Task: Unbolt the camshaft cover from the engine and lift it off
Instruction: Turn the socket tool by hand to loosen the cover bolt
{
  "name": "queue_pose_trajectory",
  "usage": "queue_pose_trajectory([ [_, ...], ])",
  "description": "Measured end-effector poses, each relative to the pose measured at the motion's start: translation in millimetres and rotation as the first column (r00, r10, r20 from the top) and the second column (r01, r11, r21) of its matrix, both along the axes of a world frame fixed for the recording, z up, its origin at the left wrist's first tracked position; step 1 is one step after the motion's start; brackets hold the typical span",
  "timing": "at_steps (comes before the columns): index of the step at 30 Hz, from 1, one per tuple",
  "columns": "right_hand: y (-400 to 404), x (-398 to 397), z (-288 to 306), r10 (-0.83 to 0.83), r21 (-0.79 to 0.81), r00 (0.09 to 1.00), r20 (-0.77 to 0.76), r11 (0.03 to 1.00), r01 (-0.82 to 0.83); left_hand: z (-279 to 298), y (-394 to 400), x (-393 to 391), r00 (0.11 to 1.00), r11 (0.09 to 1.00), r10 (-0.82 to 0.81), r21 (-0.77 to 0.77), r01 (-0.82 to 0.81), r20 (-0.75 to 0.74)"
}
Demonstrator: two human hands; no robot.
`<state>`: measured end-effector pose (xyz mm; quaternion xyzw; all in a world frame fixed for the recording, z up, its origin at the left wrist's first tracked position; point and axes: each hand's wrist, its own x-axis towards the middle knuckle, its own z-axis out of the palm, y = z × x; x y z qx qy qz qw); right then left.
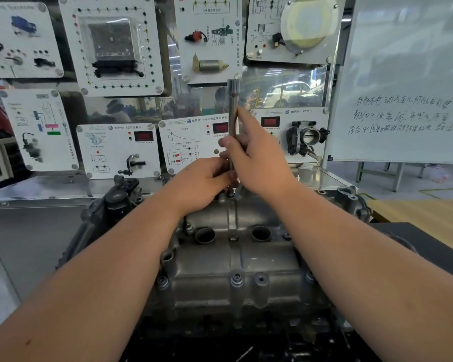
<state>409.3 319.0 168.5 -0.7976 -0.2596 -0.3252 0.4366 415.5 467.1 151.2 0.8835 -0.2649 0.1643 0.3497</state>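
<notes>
- Camshaft cover [236, 259] seated on the engine [110, 205], squarely in the middle of the view — not lifted, no gap visible along its edge.
- Right hand [256, 158] wrapped round the shaft of a long socket driver [233, 111], held upright, tip down at a bolt at the far edge of the cover.
- Left hand [207, 178] just beside it, fingertips pinching low on the same shaft near the bolt head, seemingly steadying the tool.
- Near-edge bolts [236, 279] in place, heads showing; another at the cover's centre [232, 238] between the two round wells also seated.
- Judged early to midway in the unbolting — several fasteners plainly left, the lift-off not yet begun; impossible to tell how loose the far bolt is, hidden by the hands.
- Engine carried on a dark stand; grey metal tabletop [32, 231] to the left, a wooden tabletop [429, 212] at the far right.
- Behind: white training panels [115, 45] with mounted sensors, a throttle body [307, 137] on one, red displays on others.
- Whiteboard [408, 74] with handwriting at the right; workshop floor beyond.
</notes>
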Motion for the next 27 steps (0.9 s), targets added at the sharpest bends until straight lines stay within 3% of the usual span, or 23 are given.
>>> queue_pose_trajectory([
  [6,-0.9,-2.3,-0.1,-0.071,-0.001,0.991,0.116,0.997,0.072,1.9,-1.5,-3.4,1.000,1.000,0.017,-0.019,-0.017,-0.010],
  [16,0.5,-1.3,0.1,-0.010,0.020,1.000,0.004,1.000,0.010,1.8,-0.7,-3.0,1.000,1.000,0.012,-0.015,-0.012,0.014],
  [21,0.9,-0.3,0.2,-0.096,-0.007,0.990,0.108,0.995,0.097,2.3,-1.3,-1.8,1.000,1.000,0.022,-0.020,-0.022,-0.007],
  [27,3.0,-4.6,-2.0,-0.076,-0.016,0.991,0.107,0.997,0.078,-1.9,1.4,1.2,1.000,1.000,0.000,-0.003,0.000,0.002],
])
